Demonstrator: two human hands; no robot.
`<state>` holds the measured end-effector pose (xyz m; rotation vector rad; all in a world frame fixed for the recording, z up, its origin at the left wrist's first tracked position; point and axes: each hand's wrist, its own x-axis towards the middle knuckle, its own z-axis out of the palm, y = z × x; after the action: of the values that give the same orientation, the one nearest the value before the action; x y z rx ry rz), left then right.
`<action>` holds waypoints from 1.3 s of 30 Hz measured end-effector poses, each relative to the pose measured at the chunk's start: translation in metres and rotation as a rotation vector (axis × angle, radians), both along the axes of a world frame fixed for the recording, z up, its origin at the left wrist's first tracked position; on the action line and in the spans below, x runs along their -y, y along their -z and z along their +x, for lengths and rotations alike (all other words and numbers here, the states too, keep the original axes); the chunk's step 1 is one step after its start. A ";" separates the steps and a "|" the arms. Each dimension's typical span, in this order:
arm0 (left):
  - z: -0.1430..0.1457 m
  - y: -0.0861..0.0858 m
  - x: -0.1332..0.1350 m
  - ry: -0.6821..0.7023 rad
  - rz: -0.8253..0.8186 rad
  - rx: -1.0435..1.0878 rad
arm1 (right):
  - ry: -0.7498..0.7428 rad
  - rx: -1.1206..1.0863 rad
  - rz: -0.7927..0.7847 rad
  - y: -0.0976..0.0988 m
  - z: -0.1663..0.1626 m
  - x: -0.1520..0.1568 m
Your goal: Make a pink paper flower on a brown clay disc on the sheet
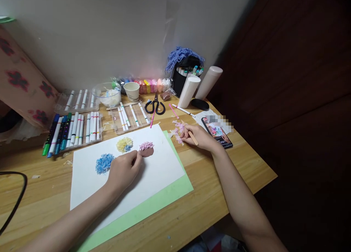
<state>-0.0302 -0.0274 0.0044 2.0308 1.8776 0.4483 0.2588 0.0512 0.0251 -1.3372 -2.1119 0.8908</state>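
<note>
My left hand (124, 170) rests over the white paper (156, 179), thumb and forefinger closed together at the edge of a brownish oval patch (147, 152). Whatever those fingers pinch is hidden. Pink petal-like bits (146, 145) cover the upper part of that patch. Beside it on the sheet are a yellow cluster (124, 144) with some blue and a blue cluster (104, 163), partly behind my hand. My right hand (199, 136) is closed around a flat wooden stick (193, 138), its fingertips at loose pink pieces (178, 126) on the wooden table.
Green paper (175, 188) lies under the white sheet. Behind stand marker trays (130, 117), black scissors (155, 106), a paper cup (132, 91), a clear bowl (108, 95) and white cylinders (189, 91). A phone (218, 133) lies right of my right hand.
</note>
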 end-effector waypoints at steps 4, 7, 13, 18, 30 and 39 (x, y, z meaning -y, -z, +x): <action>0.000 -0.001 -0.001 0.009 -0.023 0.016 | -0.028 -0.068 -0.015 -0.003 -0.004 0.002; 0.000 -0.003 -0.001 0.012 -0.043 0.022 | -0.033 -0.037 -0.025 -0.004 -0.004 0.003; -0.001 -0.003 -0.001 0.030 -0.052 0.038 | -0.025 0.085 -0.023 -0.005 -0.008 0.004; 0.000 -0.002 -0.001 0.039 -0.034 0.049 | -0.028 0.084 0.005 -0.007 -0.011 0.004; -0.001 0.000 0.000 0.055 -0.013 0.063 | -0.017 0.058 0.053 0.002 -0.003 0.000; -0.001 0.000 -0.001 0.053 -0.014 0.059 | -0.005 0.115 0.048 0.000 -0.003 0.000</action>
<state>-0.0312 -0.0266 0.0044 2.0305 1.7836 0.4742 0.2555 0.0515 0.0255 -1.3897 -2.2093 0.7774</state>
